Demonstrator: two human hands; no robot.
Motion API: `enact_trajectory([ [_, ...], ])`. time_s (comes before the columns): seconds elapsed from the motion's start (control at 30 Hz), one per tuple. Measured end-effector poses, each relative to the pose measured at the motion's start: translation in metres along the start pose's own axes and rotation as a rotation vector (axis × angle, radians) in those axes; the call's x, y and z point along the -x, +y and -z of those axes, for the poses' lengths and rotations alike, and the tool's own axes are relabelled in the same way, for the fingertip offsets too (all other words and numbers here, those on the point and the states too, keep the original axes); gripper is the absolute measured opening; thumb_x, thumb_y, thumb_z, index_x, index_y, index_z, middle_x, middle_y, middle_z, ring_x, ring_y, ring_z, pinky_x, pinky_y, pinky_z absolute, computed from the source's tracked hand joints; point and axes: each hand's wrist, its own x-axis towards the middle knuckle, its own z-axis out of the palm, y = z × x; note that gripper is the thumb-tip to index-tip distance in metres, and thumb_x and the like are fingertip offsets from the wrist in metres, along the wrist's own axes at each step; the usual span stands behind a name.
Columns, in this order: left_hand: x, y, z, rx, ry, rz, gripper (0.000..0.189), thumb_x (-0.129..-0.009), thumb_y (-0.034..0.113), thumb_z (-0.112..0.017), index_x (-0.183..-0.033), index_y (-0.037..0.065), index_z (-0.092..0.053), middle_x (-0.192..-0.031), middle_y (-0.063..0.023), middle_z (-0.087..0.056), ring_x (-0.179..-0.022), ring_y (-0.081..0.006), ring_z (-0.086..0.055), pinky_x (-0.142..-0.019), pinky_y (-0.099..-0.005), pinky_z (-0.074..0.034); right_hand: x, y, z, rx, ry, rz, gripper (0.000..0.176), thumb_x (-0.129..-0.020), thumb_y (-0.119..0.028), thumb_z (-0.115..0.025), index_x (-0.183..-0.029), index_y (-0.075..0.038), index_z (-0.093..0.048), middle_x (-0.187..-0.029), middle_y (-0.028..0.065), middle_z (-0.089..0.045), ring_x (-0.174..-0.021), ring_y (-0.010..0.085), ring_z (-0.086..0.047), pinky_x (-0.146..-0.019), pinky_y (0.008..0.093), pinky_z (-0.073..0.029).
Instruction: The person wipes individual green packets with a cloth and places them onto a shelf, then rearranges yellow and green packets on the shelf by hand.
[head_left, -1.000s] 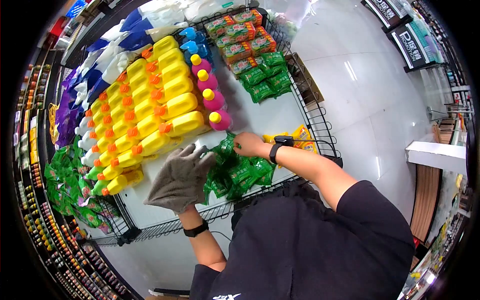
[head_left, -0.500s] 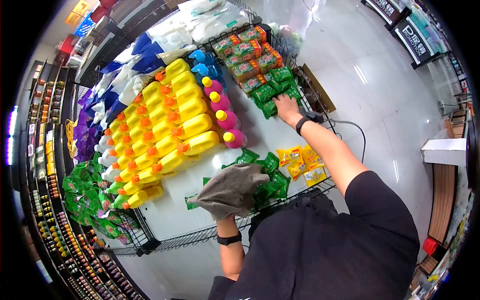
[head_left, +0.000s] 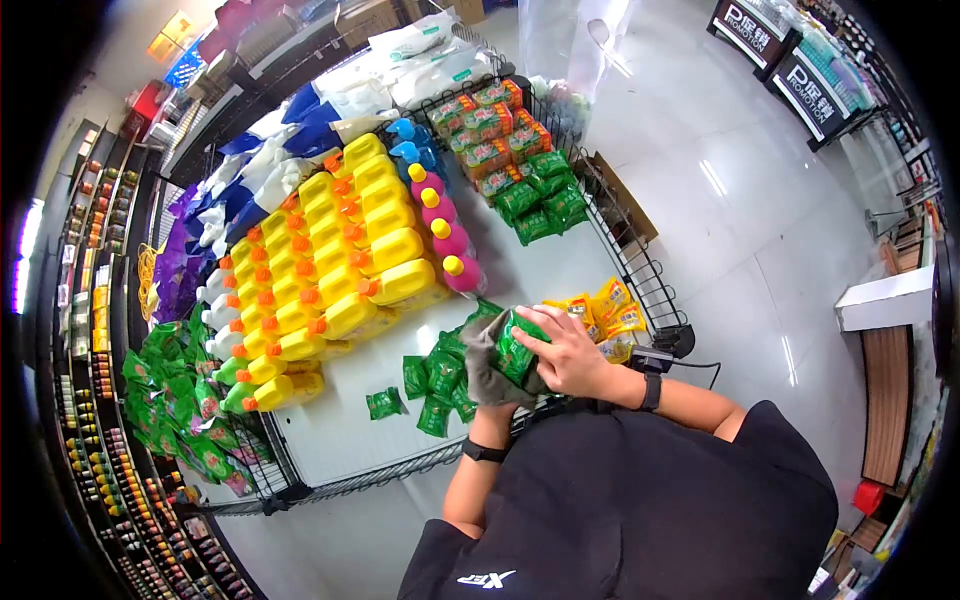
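Observation:
A grey cloth (head_left: 484,372) covers my left hand (head_left: 498,409), whose fingers are hidden beneath it. Against the cloth rests a shiny green packet (head_left: 516,346), with the fingers of my right hand (head_left: 575,358) closed over its right side. Both hands are together above the near edge of the white table. Just left of them lies a group of loose green packets (head_left: 441,372), and one single green packet (head_left: 384,403) sits farther left. Yellow packets (head_left: 618,312) lie behind and right of my right hand.
Rows of yellow bottles (head_left: 395,252) fill the left, beside pink bottles (head_left: 452,238) with yellow caps. Green packets (head_left: 545,203) and orange-green boxed packs (head_left: 487,123) stand at the back right. A black wire rail (head_left: 640,285) edges the table (head_left: 330,430). White bags (head_left: 410,65) lie behind.
My right hand has come back from the far green packets to the cloth, and a green packet is now between both hands. The cloth-covered left hand has shifted right, uncovering loose packets.

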Motion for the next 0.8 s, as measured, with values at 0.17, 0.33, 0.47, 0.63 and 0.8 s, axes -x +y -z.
enact_trajectory([
  [0.17, -0.001, -0.013, -0.005, 0.142, 0.014, 0.319, 0.066, -0.095, 0.055, -0.057, -0.138, 0.004, -0.050, -0.133, -0.0138, -0.058, -0.117, -0.0291, -0.061, -0.100, -0.0421, -0.050, -0.001, -0.005, 0.012, -0.342, 0.050, -0.081, 0.055, -0.070, -0.012, -0.062, -0.125, -0.004, -0.060, -0.149, 0.0223, -0.038, -0.134, 0.0417, -0.038, -0.114, 0.0498, -0.030],
  [0.33, 0.009, 0.001, 0.010, -0.535, 0.178, 0.026, 0.046, -0.095, 0.046, -0.065, -0.107, 0.002, -0.067, -0.100, -0.0030, -0.068, -0.084, -0.0110, -0.062, -0.074, -0.0280, -0.052, 0.013, -0.016, 0.002, -0.696, -0.039, -0.307, 0.053, -0.092, -0.030, -0.062, -0.133, 0.000, -0.052, -0.136, 0.0237, -0.052, -0.126, 0.0343, -0.050, -0.109, 0.0409, -0.037],
  [0.47, 0.012, -0.002, 0.026, -0.897, 0.340, -0.269, 0.021, -0.095, 0.024, -0.067, -0.092, 0.004, -0.066, -0.087, 0.0014, -0.065, -0.078, -0.0070, -0.056, -0.067, -0.0246, -0.046, 0.023, -0.028, -0.003, -0.792, -0.224, -0.516, 0.053, -0.100, -0.030, -0.055, -0.139, 0.005, -0.044, -0.118, 0.0207, -0.065, -0.113, 0.0284, -0.061, -0.098, 0.0368, -0.045],
  [0.63, 0.004, -0.030, 0.061, -0.823, 0.292, -0.330, 0.034, -0.094, 0.029, -0.061, -0.115, 0.004, -0.055, -0.106, -0.0065, -0.061, -0.094, -0.0187, -0.057, -0.085, -0.0326, -0.046, 0.027, -0.038, -0.034, -1.069, -0.309, -0.364, 0.090, -0.099, -0.054, -0.049, -0.154, 0.006, -0.009, -0.157, 0.0244, -0.022, -0.149, 0.0305, -0.016, -0.121, 0.0354, -0.011],
  [0.8, 0.006, -0.051, 0.081, -0.738, 0.272, -0.227, 0.031, -0.095, 0.027, -0.054, -0.112, 0.001, -0.055, -0.106, -0.0068, -0.057, -0.097, -0.0171, -0.053, -0.086, -0.0313, -0.044, 0.026, -0.043, -0.044, -1.103, -0.172, -0.382, 0.084, -0.097, -0.059, -0.049, -0.147, 0.005, -0.028, -0.143, 0.0225, -0.040, -0.138, 0.0321, -0.035, -0.116, 0.0394, -0.026],
])
